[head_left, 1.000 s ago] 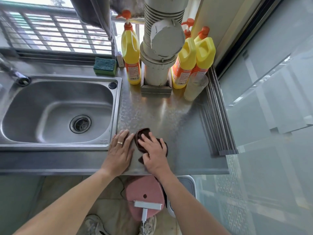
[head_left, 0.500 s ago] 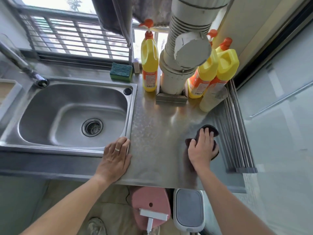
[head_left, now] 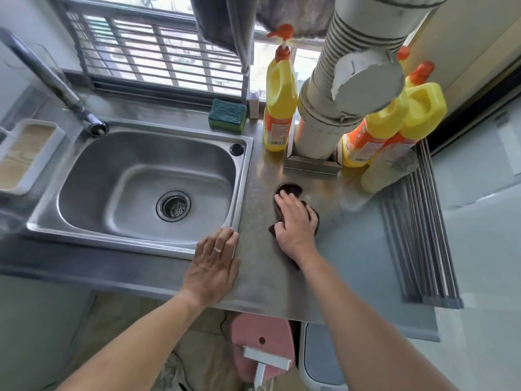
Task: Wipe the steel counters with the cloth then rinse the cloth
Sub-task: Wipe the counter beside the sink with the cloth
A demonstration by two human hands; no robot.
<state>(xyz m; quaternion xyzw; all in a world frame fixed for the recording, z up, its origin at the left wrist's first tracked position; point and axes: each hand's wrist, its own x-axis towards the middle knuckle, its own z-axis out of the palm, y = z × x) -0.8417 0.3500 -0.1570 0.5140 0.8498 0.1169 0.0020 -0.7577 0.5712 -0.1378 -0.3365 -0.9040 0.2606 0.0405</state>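
Observation:
A dark brown cloth [head_left: 290, 189] lies on the steel counter [head_left: 352, 244], right of the sink [head_left: 141, 190]. My right hand [head_left: 294, 224] presses flat on the cloth with fingers spread, covering most of it. My left hand [head_left: 214, 263] rests flat on the counter at the sink's front right corner, a ring on one finger, holding nothing. The tap [head_left: 56, 83] rises at the sink's back left; no water shows.
Yellow detergent bottles [head_left: 279, 100] [head_left: 406, 119] and a wide white pipe [head_left: 329, 108] crowd the counter's back. A green sponge [head_left: 227, 115] sits on the ledge. A rolled drying rack [head_left: 420, 221] lines the right edge. A pink item [head_left: 262, 345] and a bin [head_left: 321, 359] stand below.
My right hand slid the cloth from the counter's right side, near the rack, back left toward the middle. My left hand stayed at the sink's corner.

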